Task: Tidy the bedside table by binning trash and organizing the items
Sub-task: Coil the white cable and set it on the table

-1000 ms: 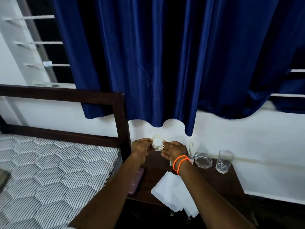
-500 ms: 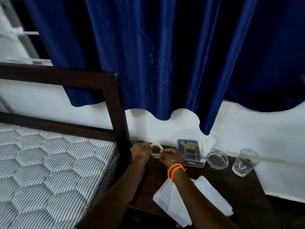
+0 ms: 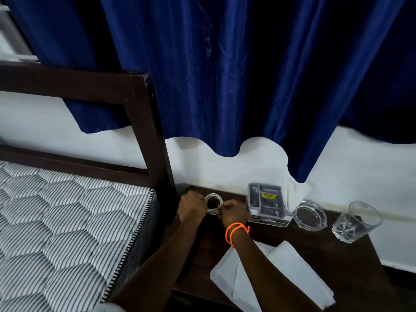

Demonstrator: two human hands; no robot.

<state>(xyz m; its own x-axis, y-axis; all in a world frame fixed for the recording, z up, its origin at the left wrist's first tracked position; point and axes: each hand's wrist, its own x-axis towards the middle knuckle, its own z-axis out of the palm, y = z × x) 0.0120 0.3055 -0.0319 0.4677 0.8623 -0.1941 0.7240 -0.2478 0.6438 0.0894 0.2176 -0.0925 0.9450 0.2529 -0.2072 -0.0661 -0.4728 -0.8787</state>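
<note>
A coiled white cable [image 3: 213, 203] sits at the back left corner of the dark wooden bedside table [image 3: 319, 248]. My left hand [image 3: 192, 206] grips the coil's left side and my right hand [image 3: 234, 211], with orange bands on the wrist, pinches its right side. The coil is low over the tabletop; I cannot tell whether it touches. A grey packaged box [image 3: 266, 203] with a yellow label stands just right of my right hand. White paper sheets [image 3: 290, 271] lie at the front of the table under my right forearm.
A clear glass ashtray [image 3: 311, 216] and an empty drinking glass [image 3: 354, 222] stand at the table's back right. A crumpled white tissue [image 3: 297, 190] leans on the wall behind the box. The dark bed frame post [image 3: 157, 140] and striped mattress [image 3: 67, 221] border the left. A blue curtain [image 3: 225, 75] hangs overhead.
Both hands have lowered the coiled cable toward the back left corner of the table. The view has tilted down and shifted, bringing the grey box into sight.
</note>
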